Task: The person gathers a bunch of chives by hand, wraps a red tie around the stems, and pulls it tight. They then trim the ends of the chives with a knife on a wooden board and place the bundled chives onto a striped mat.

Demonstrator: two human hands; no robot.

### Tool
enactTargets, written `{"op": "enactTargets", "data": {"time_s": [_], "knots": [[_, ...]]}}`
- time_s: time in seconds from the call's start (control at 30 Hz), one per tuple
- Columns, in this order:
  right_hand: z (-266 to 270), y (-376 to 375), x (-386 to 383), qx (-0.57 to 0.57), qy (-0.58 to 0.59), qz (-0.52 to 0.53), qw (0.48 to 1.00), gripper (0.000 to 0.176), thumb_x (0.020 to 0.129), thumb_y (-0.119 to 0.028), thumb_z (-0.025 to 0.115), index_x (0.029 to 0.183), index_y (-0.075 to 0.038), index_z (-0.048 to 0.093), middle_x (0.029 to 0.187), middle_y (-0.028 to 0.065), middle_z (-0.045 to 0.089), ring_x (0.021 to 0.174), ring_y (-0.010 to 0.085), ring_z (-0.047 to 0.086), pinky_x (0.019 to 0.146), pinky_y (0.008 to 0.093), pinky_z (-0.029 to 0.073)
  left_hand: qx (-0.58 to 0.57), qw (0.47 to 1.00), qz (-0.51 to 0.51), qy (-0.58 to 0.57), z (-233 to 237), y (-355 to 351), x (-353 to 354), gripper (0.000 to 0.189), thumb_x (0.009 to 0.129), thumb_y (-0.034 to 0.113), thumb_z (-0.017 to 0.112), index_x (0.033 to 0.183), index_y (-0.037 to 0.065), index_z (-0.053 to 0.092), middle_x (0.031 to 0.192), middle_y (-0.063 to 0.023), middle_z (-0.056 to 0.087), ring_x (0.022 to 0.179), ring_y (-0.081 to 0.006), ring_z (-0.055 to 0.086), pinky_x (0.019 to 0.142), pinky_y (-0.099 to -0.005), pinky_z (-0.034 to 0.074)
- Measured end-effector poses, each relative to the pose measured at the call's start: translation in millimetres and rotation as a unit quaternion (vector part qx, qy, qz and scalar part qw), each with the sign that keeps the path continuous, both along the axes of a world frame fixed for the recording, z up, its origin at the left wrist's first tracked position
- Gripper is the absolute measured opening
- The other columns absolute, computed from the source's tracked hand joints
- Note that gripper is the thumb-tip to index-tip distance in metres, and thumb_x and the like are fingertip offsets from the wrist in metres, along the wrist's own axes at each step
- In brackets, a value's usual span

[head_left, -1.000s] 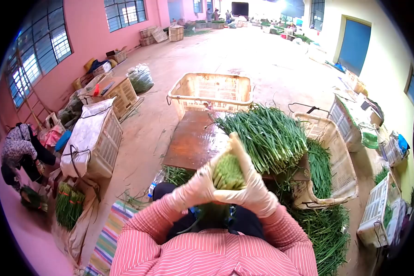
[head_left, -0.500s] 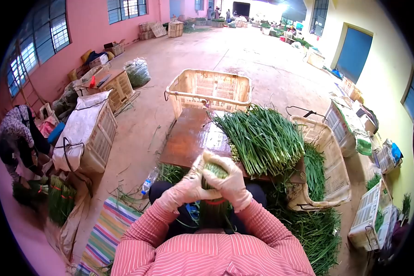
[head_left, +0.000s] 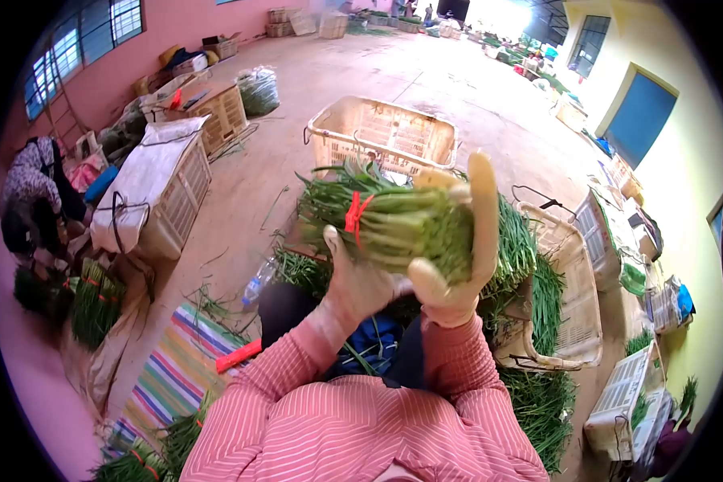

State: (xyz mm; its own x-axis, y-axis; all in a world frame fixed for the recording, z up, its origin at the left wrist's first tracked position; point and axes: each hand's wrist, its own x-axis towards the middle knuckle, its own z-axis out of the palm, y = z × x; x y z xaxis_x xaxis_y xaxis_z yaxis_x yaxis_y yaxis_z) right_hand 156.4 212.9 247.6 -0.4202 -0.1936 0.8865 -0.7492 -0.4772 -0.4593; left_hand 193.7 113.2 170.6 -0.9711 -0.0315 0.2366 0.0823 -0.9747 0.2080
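Note:
A thick bundle of long green chives (head_left: 402,229), bound with a red tie (head_left: 353,213), lies sideways in front of me, its pale cut ends to the right. My gloved left hand (head_left: 357,277) holds it from below, thumb on the near side and the other fingers hidden under it. My gloved right hand (head_left: 466,273) rests its palm against the cut ends, fingers stretched and apart. Behind the bundle, more loose chives (head_left: 516,245) lie on the board, which is now mostly covered from view.
An open plastic crate (head_left: 381,132) stands beyond the board. Another crate (head_left: 574,281) with chives sits at my right. Tied bundles (head_left: 140,462) lie on the striped mat (head_left: 169,361) at lower left. Another person (head_left: 36,193) bends over bundles at far left.
The bundle has risen from my lap and turned from upright to sideways. My right hand has opened out to its cut ends. The view has tilted downward and shifted left.

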Motion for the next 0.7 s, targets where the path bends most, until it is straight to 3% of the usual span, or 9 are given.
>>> {"op": "enactTargets", "data": {"time_s": [0.1, 0.17, 0.2, 0.33, 0.4, 0.43, 0.53, 0.57, 0.7], "knots": [[-20, 13, 10, 0.108, 0.056, -0.064, 0.991, 0.099, 0.076, -0.046, 0.075, 0.144, 0.006, 0.026, 0.130, 0.0178, 0.050, 0.119, 0.0237, 0.051, 0.100, 0.0392, 0.042, -0.023, 0.998, 0.046, 0.040, -8, -23, -8, 0.097, 0.078, 0.082, 0.032, 0.139, 0.006, 0.039, 0.139, -0.0159, 0.045, 0.127, -0.0332, 0.044, 0.108, -0.0508, 0.032], [-28, 20, 13, 0.009, -0.131, 0.061, 0.989, 0.094, 0.083, -0.059, 0.060, 0.142, 0.008, 0.030, 0.133, 0.0187, 0.049, 0.125, 0.0260, 0.046, 0.106, 0.0414, 0.035, -0.019, 0.998, 0.061, 0.025, -34, -49, -23, 0.093, 0.080, 0.079, 0.036, 0.137, 0.006, 0.042, 0.137, -0.0153, 0.048, 0.124, -0.0322, 0.047, 0.107, -0.0503, 0.035], [-34, 29, 3, 0.055, -0.143, -0.007, 0.988, 0.092, 0.087, -0.066, 0.044, 0.139, 0.009, 0.035, 0.137, 0.0188, 0.047, 0.126, 0.0268, 0.046, 0.107, 0.0409, 0.032, -0.020, 0.997, 0.072, 0.013, -48, -63, -31, 0.089, 0.081, 0.076, 0.041, 0.135, 0.006, 0.044, 0.134, -0.0146, 0.051, 0.121, -0.0311, 0.050, 0.105, -0.0498, 0.037], [-46, 51, -22, 0.148, -0.193, 0.022, 0.970, 0.058, 0.097, -0.039, 0.044, 0.133, 0.007, 0.046, 0.134, 0.0154, 0.051, 0.127, 0.0219, 0.045, 0.107, 0.0344, 0.032, -0.033, 0.989, 0.145, 0.006, -67, -104, -43, 0.070, 0.086, 0.064, 0.049, 0.127, 0.007, 0.053, 0.121, -0.0116, 0.061, 0.106, -0.0294, 0.061, 0.096, -0.0453, 0.048], [-43, 41, -30, 0.218, -0.146, -0.005, 0.965, 0.050, 0.099, -0.028, 0.044, 0.133, 0.007, 0.045, 0.136, 0.0158, 0.050, 0.126, 0.0215, 0.046, 0.107, 0.0323, 0.032, -0.087, 0.968, 0.234, -0.032, -76, -115, -49, 0.092, 0.082, 0.073, 0.043, 0.138, 0.001, 0.039, 0.133, -0.0245, 0.049, 0.120, -0.0425, 0.049, 0.101, -0.0533, 0.042], [-44, 29, -34, 0.248, -0.216, 0.018, 0.944, 0.051, 0.097, -0.030, 0.047, 0.134, 0.006, 0.045, 0.136, 0.0194, 0.049, 0.128, 0.0249, 0.045, 0.107, 0.0325, 0.032, -0.086, 0.968, 0.231, -0.040, -84, -118, -51, 0.092, 0.082, 0.073, 0.043, 0.138, 0.001, 0.039, 0.133, -0.0245, 0.049, 0.120, -0.0425, 0.049, 0.101, -0.0533, 0.042], [-45, -19, -30, 0.436, -0.074, -0.064, 0.895, 0.079, 0.091, -0.048, 0.053, 0.141, 0.009, 0.029, 0.142, 0.0291, 0.035, 0.136, 0.0355, 0.033, 0.112, 0.0378, 0.024, 0.004, 0.978, 0.210, 0.007, -93, -119, -56, 0.050, 0.093, 0.045, 0.053, 0.126, 0.008, 0.054, 0.121, -0.0081, 0.062, 0.106, -0.0252, 0.061, 0.095, -0.0424, 0.050], [-63, -38, -33, 0.469, 0.036, -0.126, 0.874, 0.092, 0.087, -0.052, 0.057, 0.142, 0.011, 0.020, 0.139, 0.0326, 0.036, 0.131, 0.0392, 0.039, 0.108, 0.0383, 0.033, 0.002, 0.978, 0.210, 0.005, -91, -118, -56, 0.050, 0.093, 0.045, 0.053, 0.126, 0.008, 0.054, 0.121, -0.0081, 0.062, 0.106, -0.0252, 0.061, 0.095, -0.0424, 0.050], [-76, -52, -8, 0.472, 0.086, -0.212, 0.851, 0.111, 0.076, -0.054, 0.067, 0.145, 0.010, 0.007, 0.138, 0.0339, 0.035, 0.116, 0.0417, 0.052, 0.090, 0.0375, 0.050, -0.022, 0.956, 0.291, -0.030, -96, -135, -48, 0.051, 0.094, 0.044, 0.052, 0.131, 0.008, 0.051, 0.126, -0.0088, 0.058, 0.111, -0.0279, 0.058, 0.098, -0.0446, 0.047]]}}
